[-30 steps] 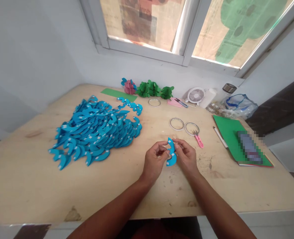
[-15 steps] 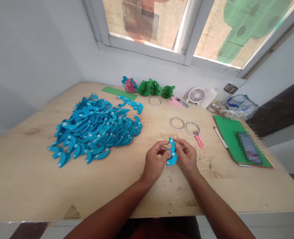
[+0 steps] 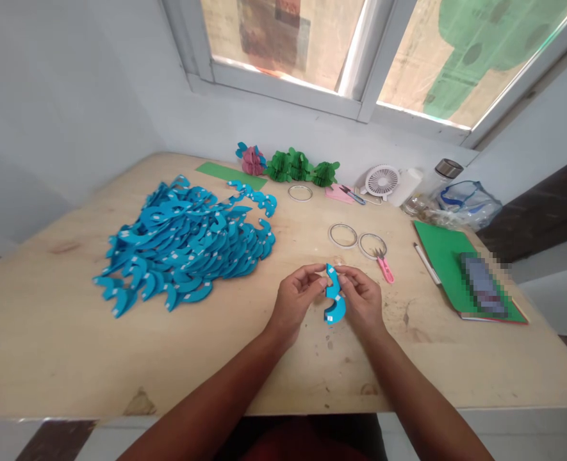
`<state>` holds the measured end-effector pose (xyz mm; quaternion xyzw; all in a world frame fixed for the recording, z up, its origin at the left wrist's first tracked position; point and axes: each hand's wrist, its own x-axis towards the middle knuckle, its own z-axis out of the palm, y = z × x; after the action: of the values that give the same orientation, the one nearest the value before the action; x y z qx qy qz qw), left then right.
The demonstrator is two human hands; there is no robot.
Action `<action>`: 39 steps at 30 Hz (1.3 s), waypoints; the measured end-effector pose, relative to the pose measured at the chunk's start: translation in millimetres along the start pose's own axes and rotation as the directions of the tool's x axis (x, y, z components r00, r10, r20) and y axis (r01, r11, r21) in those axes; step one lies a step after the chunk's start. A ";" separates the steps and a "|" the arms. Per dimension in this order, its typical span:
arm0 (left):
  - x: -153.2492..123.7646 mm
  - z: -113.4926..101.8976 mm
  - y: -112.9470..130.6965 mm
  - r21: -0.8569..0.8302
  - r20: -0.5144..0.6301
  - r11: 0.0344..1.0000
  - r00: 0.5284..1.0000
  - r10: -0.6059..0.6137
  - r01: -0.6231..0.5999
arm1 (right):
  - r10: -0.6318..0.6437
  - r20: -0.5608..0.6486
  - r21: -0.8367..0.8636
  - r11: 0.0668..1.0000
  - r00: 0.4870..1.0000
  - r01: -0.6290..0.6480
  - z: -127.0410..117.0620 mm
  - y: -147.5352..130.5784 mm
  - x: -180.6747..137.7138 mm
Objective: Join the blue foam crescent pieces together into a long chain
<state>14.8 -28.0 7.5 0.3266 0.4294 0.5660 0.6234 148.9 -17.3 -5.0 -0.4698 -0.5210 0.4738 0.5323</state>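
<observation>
A curved blue paper cut-out [image 3: 336,309] with small white squares on it hangs between my hands above the table. My left hand [image 3: 295,301] has its fingertips and thumb closed at the left side of its upper end. From the right, my right hand [image 3: 361,296] pinches the same upper part between thumb and fingers. The lower curve dangles free, a white square showing near its tip. To the left lies a large heap of similar blue paper cut-outs [image 3: 187,237], many bearing white squares.
Beyond my hands are tape rolls [image 3: 343,236] and pink-handled snips [image 3: 385,266]. A green folder [image 3: 444,250] and white pen [image 3: 426,264] lie right. At the back stand green paper figures [image 3: 298,165], a small fan [image 3: 382,182] and a bottle [image 3: 444,174].
My left thumb has moved up from the cut-out's middle to its upper end. The lower curve now hangs uncovered and slightly further right. The view has shifted a little.
</observation>
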 end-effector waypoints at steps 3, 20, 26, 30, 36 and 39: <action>1.9 -2.0 2.3 -0.049 0.059 0.999 0.998 0.003 -0.001 | 0.028 0.056 0.052 0.998 0.998 -0.031 0.6 0.0 0.0; 2.7 -3.6 3.3 -0.124 0.109 0.992 0.994 0.003 0.011 | 0.071 0.141 0.124 0.988 0.987 -0.089 -0.5 1.5 -1.0; 2.6 -3.0 4.0 -0.117 0.097 0.993 0.995 -0.008 0.019 | 0.066 0.119 0.088 0.993 0.991 -0.077 -0.7 0.2 -1.0; 2.2 -3.3 4.7 -0.139 0.098 0.990 0.995 -0.004 0.018 | 0.063 0.123 0.067 0.995 0.990 -0.072 -0.9 -0.6 -0.7; 1.5 -4.6 5.4 -0.082 0.091 0.997 0.996 0.010 -0.003 | 0.056 0.136 0.079 0.995 0.989 -0.067 -0.6 0.5 -1.8; 0.2 -2.9 7.4 -0.037 0.049 0.999 0.999 0.012 -0.011 | 0.037 0.125 0.040 0.998 0.991 -0.042 -0.5 2.4 -3.6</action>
<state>9.0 -26.9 12.8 0.3313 0.4016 0.5692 0.6364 149.3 -20.6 -7.8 -0.4381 -0.5334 0.5236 0.4994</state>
